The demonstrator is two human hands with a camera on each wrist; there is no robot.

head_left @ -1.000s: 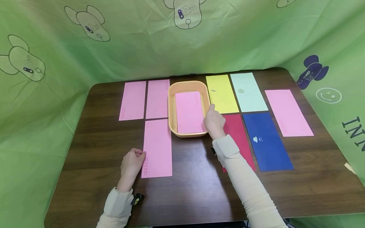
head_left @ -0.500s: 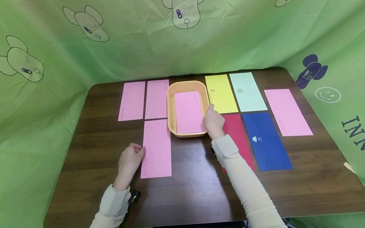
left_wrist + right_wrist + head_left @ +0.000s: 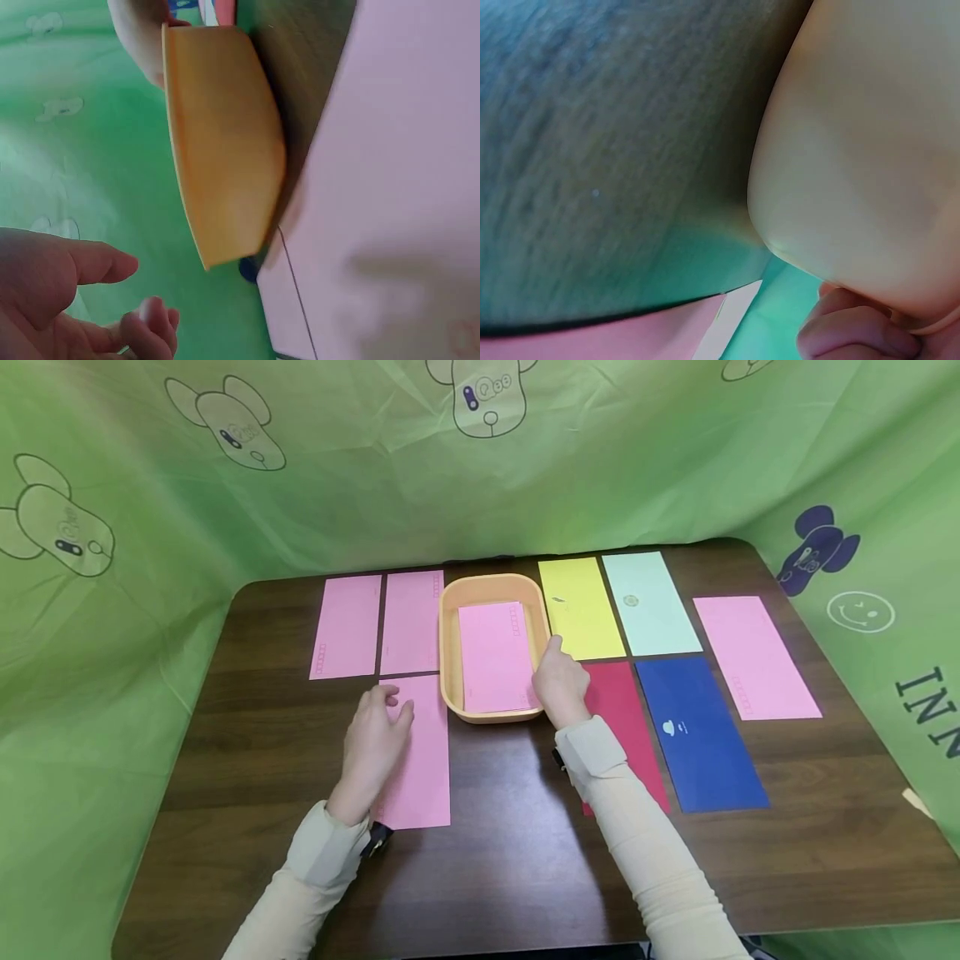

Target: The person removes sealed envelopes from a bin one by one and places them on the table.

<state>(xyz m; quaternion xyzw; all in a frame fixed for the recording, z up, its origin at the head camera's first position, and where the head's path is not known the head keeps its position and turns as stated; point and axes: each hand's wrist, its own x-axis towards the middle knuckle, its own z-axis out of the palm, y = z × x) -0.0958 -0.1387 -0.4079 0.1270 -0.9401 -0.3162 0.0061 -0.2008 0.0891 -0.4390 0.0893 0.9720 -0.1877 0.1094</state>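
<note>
An orange plastic tray (image 3: 495, 717) stands mid-table with pink envelopes (image 3: 495, 652) lying inside. My right hand (image 3: 562, 683) grips its right rim; in the right wrist view the curled fingers (image 3: 851, 326) sit against the tray's pale wall (image 3: 862, 135). To the left, my left hand (image 3: 375, 739) is over a long pink envelope (image 3: 423, 777), fingers loosely bent and thumb apart. The left wrist view shows nothing between that thumb (image 3: 105, 261) and the fingers, with the tray's side (image 3: 225, 142) beyond.
Two pink envelopes (image 3: 345, 627) lie at back left. Right of the tray are yellow (image 3: 581, 610), mint (image 3: 652, 602), red (image 3: 626, 718) and blue (image 3: 701, 735) envelopes, then another pink envelope (image 3: 757, 656). Green curtain (image 3: 360, 502) surrounds the table's back and sides.
My left hand has left the long pink envelope's left edge and moved forward and right over it, its fingers spreading. The right hand and the tray stay in place.
</note>
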